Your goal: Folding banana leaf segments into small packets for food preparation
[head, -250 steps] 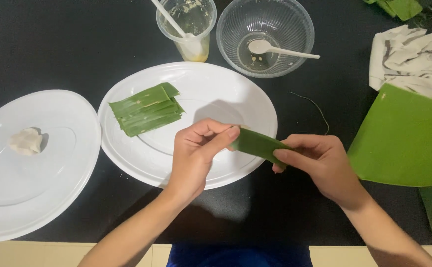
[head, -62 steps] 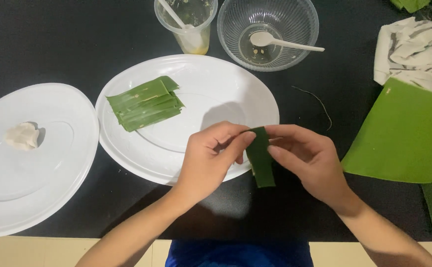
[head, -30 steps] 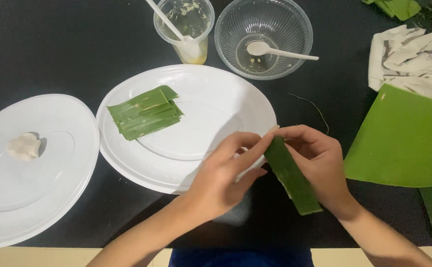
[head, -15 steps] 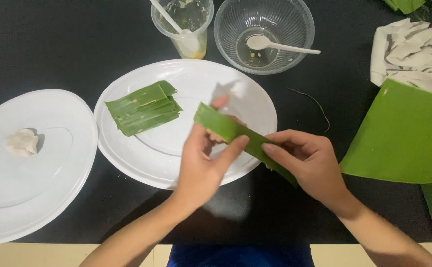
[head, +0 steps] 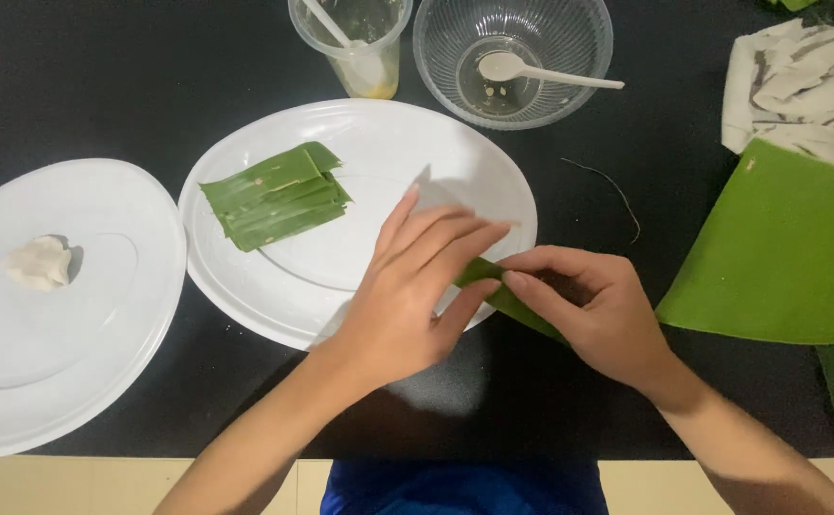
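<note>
Leaf strip (head: 508,298), a narrow dark green band of banana leaf, now lies low between the two hands over the near rim of the middle white plate (head: 245,286). Half a second ago it stood out long and slanted, its upper end rising past the left fingers over the plate; now only a short stretch shows, from the left fingertips to the right palm. That suggests the strip is being drawn in or folded, though the fold itself is hidden under the fingers.

The left hand (head: 407,296) is spread flat, fingers straight and fanned, their tips resting on the strip's upper end. The right hand (head: 598,310) is curled, thumb and forefinger pinched on the strip near its middle. The two hands are close together, nearly touching at the fingertips.

What shows of the strip is smooth, glossy and ribbed lengthwise, with clean cut edges and no visible tear.

On the same plate, further back, lies a stack of cut leaf pieces (head: 277,195). To the left, another white plate (head: 102,381) carries a small pale lump (head: 38,263). At the far edge of the black bench (head: 102,86) stand a clear cup (head: 355,43) and a clear bowl (head: 512,57) with a white spoon (head: 531,71). A large green leaf sheet (head: 780,257) and a crumpled white cloth (head: 803,81) lie to the right.
</note>
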